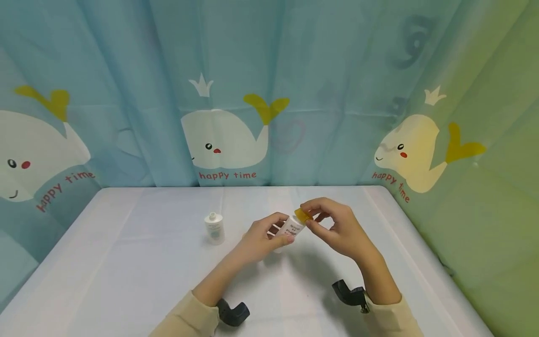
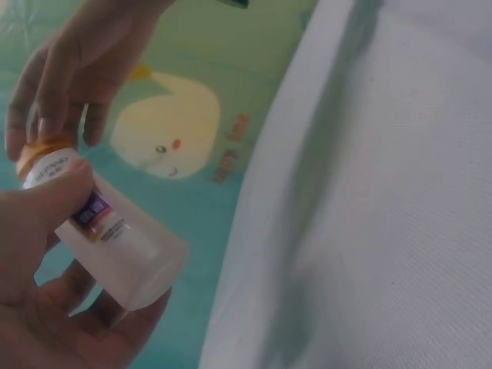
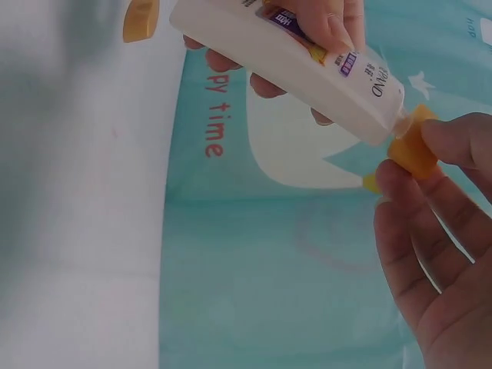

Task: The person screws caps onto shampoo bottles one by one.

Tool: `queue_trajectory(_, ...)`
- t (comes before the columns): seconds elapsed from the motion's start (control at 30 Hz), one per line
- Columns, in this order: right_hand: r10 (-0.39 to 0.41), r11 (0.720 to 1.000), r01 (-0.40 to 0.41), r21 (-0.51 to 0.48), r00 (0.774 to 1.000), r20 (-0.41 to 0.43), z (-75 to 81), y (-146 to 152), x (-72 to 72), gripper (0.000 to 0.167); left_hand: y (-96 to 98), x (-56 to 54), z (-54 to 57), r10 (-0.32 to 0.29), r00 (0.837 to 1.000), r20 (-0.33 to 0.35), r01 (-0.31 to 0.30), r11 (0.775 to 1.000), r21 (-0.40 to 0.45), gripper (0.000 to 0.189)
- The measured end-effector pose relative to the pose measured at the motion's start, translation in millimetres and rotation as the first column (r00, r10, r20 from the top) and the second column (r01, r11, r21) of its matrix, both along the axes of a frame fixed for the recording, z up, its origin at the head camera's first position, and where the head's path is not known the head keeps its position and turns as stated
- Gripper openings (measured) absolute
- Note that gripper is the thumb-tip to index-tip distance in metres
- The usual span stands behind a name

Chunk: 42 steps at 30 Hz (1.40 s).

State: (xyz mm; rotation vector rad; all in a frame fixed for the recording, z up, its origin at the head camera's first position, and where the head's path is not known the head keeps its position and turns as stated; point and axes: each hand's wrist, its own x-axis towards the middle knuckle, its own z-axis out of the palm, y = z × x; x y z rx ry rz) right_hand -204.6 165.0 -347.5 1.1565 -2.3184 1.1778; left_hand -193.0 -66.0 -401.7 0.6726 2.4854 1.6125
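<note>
My left hand (image 1: 262,238) grips a white plastic bottle (image 1: 291,227) around its body, and the bottle tilts up toward the right. It carries a printed label with a purple patch, seen in the left wrist view on the same bottle (image 2: 138,250). With thumb and fingertips, my right hand (image 1: 338,224) pinches an orange cap (image 3: 415,150) at the bottle's mouth. A sliver of the pale neck shows between cap and shoulder in the right wrist view. To the left stands a second white bottle (image 1: 215,230), upright, its narrow neck uncapped.
Another orange cap (image 3: 141,21) lies on the white-covered table (image 1: 160,262), mostly hidden behind my left hand in the head view. A blue-green curtain (image 1: 320,140) printed with whales hangs behind the table and along its sides. Black wrist mounts (image 1: 233,313) project near both sleeves.
</note>
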Motion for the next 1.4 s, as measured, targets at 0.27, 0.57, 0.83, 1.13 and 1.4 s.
queue_trajectory(0.27,0.004,1.0,-0.004,0.003,0.999,-0.035,-3.8,-0.2,-0.4,0.025,0.6,1.8,-1.8,-0.012,1.0,-0.004,0.012,1.0,-0.013,0.04)
queue_trajectory(0.57,0.029,1.0,-0.029,-0.003,0.999,-0.021,-5.1,-0.3,-0.4,0.029,-0.2,3.0,-0.2,0.014,1.0,0.003,-0.014,1.0,-0.008,0.041)
queue_trajectory(0.83,0.012,1.0,-0.012,0.023,0.999,-0.031,-3.5,0.6,0.0,0.031,-1.5,1.2,-0.1,0.01,1.0,-0.002,-0.01,1.0,-0.006,0.042)
queue_trajectory(1.13,-0.04,0.999,0.04,0.012,0.999,-0.021,-2.7,-2.6,-2.3,0.023,1.7,-0.2,0.3,-0.009,0.999,-0.031,0.009,1.0,-0.007,0.041)
queue_trajectory(1.4,-0.006,1.0,0.006,0.02,1.0,-0.011,-6.3,-4.0,0.3,0.026,-1.5,-0.9,-4.9,0.0,1.0,-0.024,0.001,1.0,0.016,0.039)
